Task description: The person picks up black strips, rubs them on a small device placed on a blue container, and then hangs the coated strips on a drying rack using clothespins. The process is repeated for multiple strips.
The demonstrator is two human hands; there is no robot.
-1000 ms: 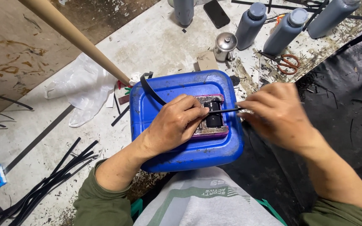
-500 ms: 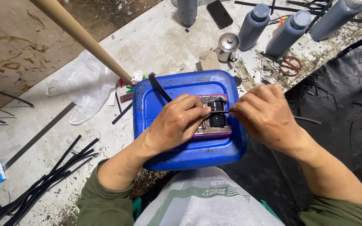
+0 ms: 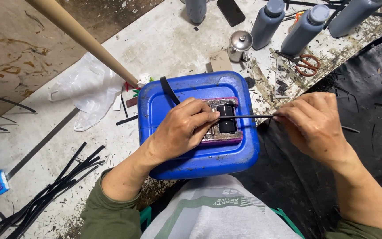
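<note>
Right hand [image 3: 317, 126] has drawn one black strip [image 3: 246, 116] rightward; left hand [image 3: 182, 130] pins it.

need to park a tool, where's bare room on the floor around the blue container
Barest: pale floor between the crumpled white plastic sheet, the wooden pole and the small steel pot. Crowded: black strips bottom left; grey bottles and orange-handled scissors top right. Both hands cover the blue plastic container.
</note>
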